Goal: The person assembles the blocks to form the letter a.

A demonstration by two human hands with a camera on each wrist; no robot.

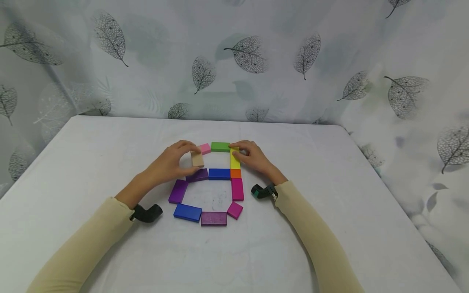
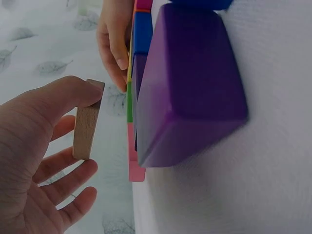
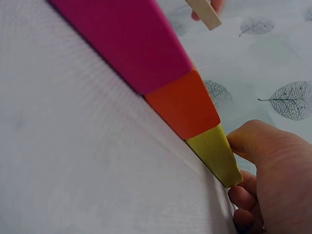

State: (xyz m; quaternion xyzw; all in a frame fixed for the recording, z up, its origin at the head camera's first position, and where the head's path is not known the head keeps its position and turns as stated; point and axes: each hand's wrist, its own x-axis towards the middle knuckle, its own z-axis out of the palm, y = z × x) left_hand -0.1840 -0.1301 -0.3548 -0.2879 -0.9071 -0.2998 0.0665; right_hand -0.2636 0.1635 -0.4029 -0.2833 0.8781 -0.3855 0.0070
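Note:
My left hand (image 1: 172, 160) pinches a plain wooden block (image 1: 197, 159) between thumb and fingers. In the left wrist view that wooden block (image 2: 87, 122) is off the table, tilted. Below it lie a pink block (image 1: 204, 148) and a dark purple block (image 1: 197, 175). On the right side my right hand (image 1: 253, 156) has its thumb and fingers about the far end of a yellow block (image 1: 235, 160), as the right wrist view also shows. The yellow block touches an orange block (image 1: 236, 173). A green block (image 1: 220, 147) lies beside the right fingertips.
Below, a ring of flat blocks continues: a blue block (image 1: 219, 174), a magenta block (image 1: 237, 189), a small magenta block (image 1: 235, 210), a plum block (image 1: 214, 219), another blue block (image 1: 187, 212) and a purple block (image 1: 178, 191). White cloth (image 1: 293, 244) covers the table.

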